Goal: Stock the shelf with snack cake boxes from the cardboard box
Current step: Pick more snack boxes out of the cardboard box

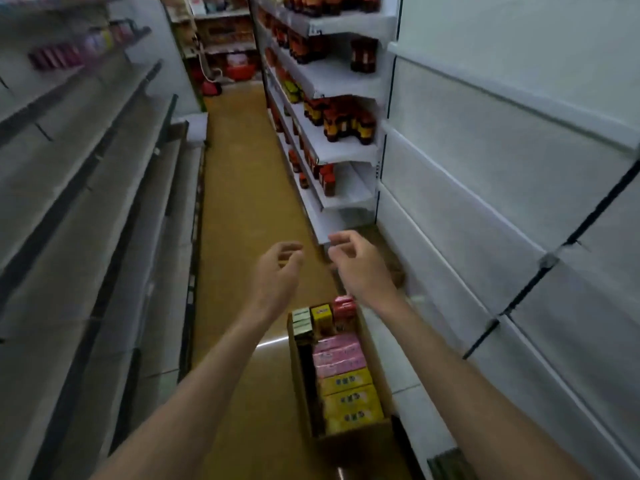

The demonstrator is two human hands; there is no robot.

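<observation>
Closest to me, both forearms reach forward over the aisle, and below them on the brown floor (242, 209) sits the cardboard box (349, 441), pushed against the foot of the white shelf (485, 237) on my right. I can see it is packed: yellow snack cake boxes (351, 398) at the near end, pink snack cake boxes (339, 353) behind them, then a red box (343, 306), a small yellow box (320, 315) and dark green boxes (300, 318) at the far end. Beyond the box my left hand (275, 271) hangs in the air with its fingers loosely curled and apart, holding nothing. My right hand (356, 259) is just beside it, also loosely curled and empty, the two hands near each other but not touching. The right-hand shelf beside them shows bare white boards. On my left runs another rack of grey shelves (86, 202), blurred. Farther down the aisle on the right I see brown bottles (346, 123) standing in rows on several levels. At the far end there is a red item (239, 69) on the floor, too blurred to tell what it is.
</observation>
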